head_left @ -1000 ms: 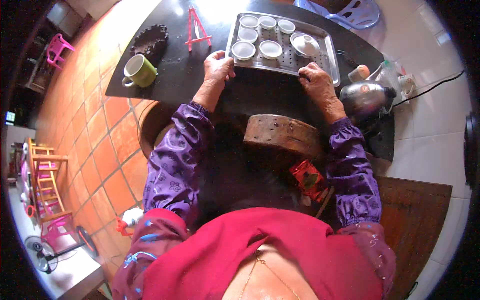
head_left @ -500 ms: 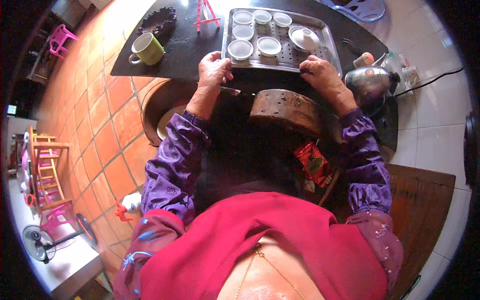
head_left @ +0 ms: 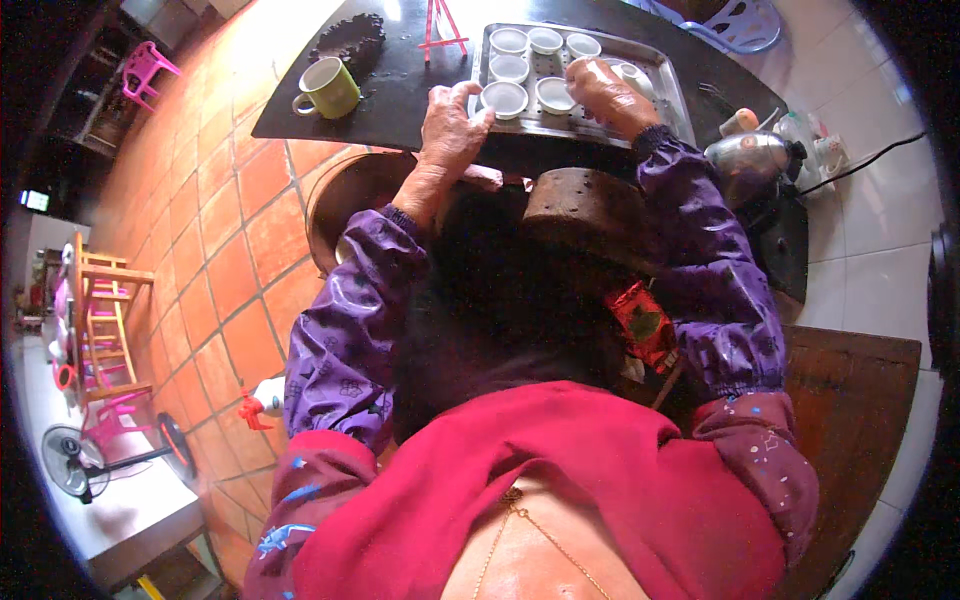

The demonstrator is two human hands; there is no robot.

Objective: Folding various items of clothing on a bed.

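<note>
On the metal tray (head_left: 560, 126) with drain holes stand several small white cups and a white lidded bowl (head_left: 635, 80). My left hand (head_left: 455, 128) is at the tray's near left corner, thumb and fingers apart beside the nearest left cup (head_left: 505, 98). My right hand (head_left: 608, 98) reaches over the tray between another white cup (head_left: 554, 94) and the lidded bowl, covering part of both. Its fingers curl down close together at that cup's right rim; whether they pinch anything is hidden.
A green mug (head_left: 330, 88) and a red stand (head_left: 441, 32) are left of the tray on the black table. A steel kettle (head_left: 745, 165) with a black cord stands right. Below the table edge are a round wooden block (head_left: 585, 205) and a red packet (head_left: 642, 322).
My right hand has left the tray's front edge and moved up and left over the tray. My left hand remains at the corner, its fingers now farther forward. The view has shifted slightly.
</note>
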